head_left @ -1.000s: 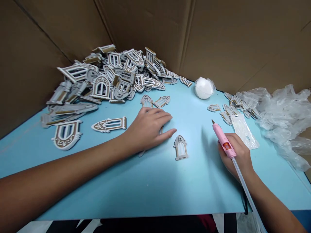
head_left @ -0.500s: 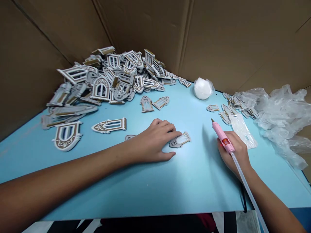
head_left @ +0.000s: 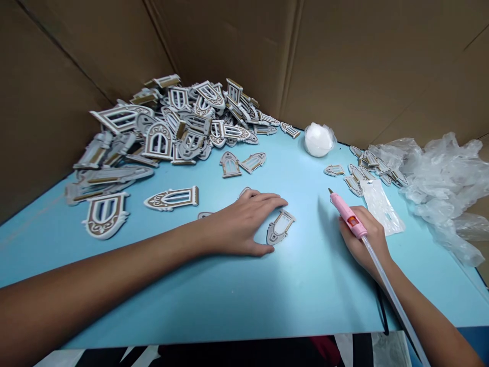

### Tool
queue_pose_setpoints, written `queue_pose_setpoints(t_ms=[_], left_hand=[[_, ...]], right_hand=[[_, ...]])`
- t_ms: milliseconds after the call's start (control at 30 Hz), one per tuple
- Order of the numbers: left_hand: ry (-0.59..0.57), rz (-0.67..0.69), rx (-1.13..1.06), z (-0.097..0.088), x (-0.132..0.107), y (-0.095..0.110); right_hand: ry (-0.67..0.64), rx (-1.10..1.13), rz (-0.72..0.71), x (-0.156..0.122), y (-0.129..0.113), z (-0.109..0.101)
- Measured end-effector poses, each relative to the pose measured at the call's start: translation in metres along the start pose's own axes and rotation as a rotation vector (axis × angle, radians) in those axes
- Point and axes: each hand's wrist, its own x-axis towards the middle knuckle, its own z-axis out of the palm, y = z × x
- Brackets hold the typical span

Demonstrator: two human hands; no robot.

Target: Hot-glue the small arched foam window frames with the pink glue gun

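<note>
My left hand (head_left: 242, 221) rests on the blue tabletop (head_left: 214, 300), with its fingers and thumb around a small grey-and-gold arched window cutout (head_left: 280, 227). The cutout lies tilted on the table. Two more cutouts (head_left: 244, 191) (head_left: 204, 215) are mostly hidden beside that hand. My right hand (head_left: 367, 239) grips a pink hot glue pen (head_left: 347, 214), its metal tip pointing up and left above the table. A clear tube (head_left: 393, 300) runs from the pen towards the lower right.
A heap of window cutouts (head_left: 175, 122) fills the back left corner, with loose ones before it. A white ball in clear plastic (head_left: 318, 140) stands at the back. Further cutouts (head_left: 367, 168), a plastic sleeve (head_left: 380, 206) and crumpled plastic (head_left: 443, 188) lie right. Cardboard walls (head_left: 362, 66) surround the table.
My left hand has moved right onto the small cutout, which has turned from upright to sideways and then tilted. The glue pen has shifted slightly left.
</note>
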Motion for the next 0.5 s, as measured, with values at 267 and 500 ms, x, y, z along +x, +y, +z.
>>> queue_pose_setpoints(t_ms=[267,500], left_hand=[[0.19,-0.033,0.018,0.008,0.002,-0.003],[0.412,0.189,0.07,0.018,-0.001,0.002]], right_hand=[[-0.044,0.199,0.158,0.004,-0.01,-0.001],[-0.175,0.197,-0.284,-0.017,-0.022,0.017]])
